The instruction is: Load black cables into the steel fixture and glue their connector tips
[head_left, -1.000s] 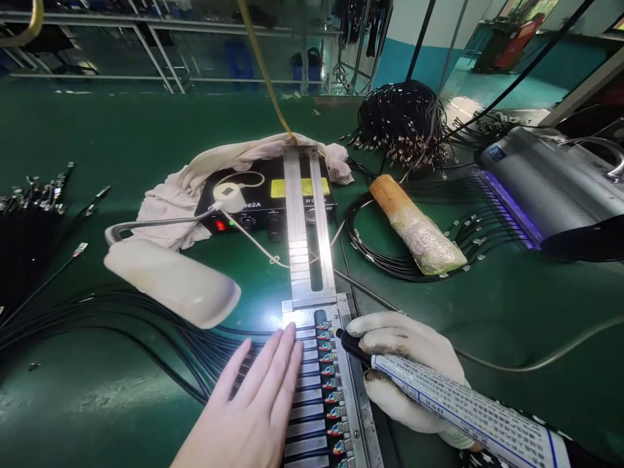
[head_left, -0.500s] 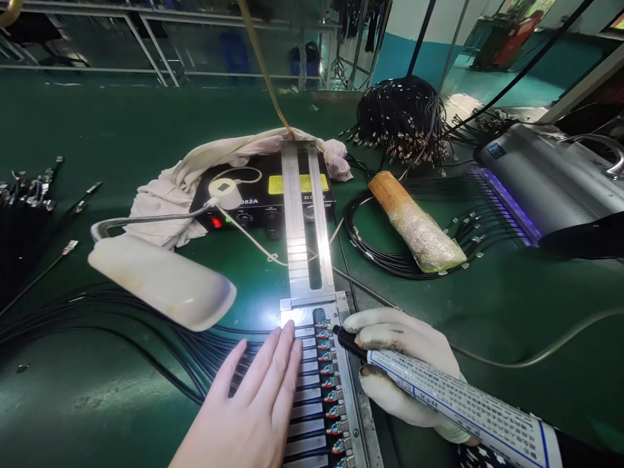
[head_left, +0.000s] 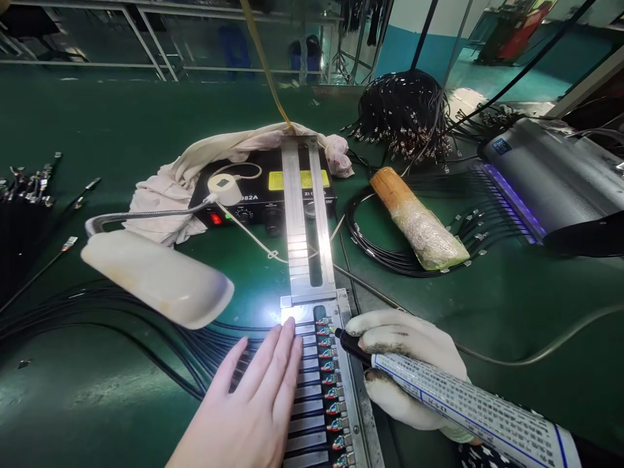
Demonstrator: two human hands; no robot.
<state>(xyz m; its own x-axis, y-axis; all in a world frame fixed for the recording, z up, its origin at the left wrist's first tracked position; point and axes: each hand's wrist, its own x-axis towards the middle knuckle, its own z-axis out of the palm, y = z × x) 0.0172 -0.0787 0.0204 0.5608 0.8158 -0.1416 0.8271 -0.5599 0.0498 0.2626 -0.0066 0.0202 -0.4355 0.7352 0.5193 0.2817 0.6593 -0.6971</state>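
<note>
My bare left hand [head_left: 260, 383] lies flat with fingers stretched across black cables [head_left: 309, 389] on a slotted metal fixture [head_left: 305, 411]. My right hand [head_left: 414, 367], in a stained white glove, is closed around a slim glue syringe [head_left: 453, 403] with a printed white label and a black front end. Its fine yellowish tip points left, close to the upper connectors. Several small connectors [head_left: 331, 393] with coloured wire ends sit in a column along the fixture. Whether the tip touches one I cannot tell.
A white lamp head [head_left: 158, 279] hangs left of the fixture. Behind stands a black control box [head_left: 224, 218] partly under a cloth [head_left: 160, 198]. To the right lie a wrapped wooden-handled tool [head_left: 416, 218], coiled cables [head_left: 358, 240] and a grey machine [head_left: 550, 175] with purple light.
The syringe tip has moved slightly down and right, from the top connector toward the one below. My left hand stays in place; the view has shifted a little.
</note>
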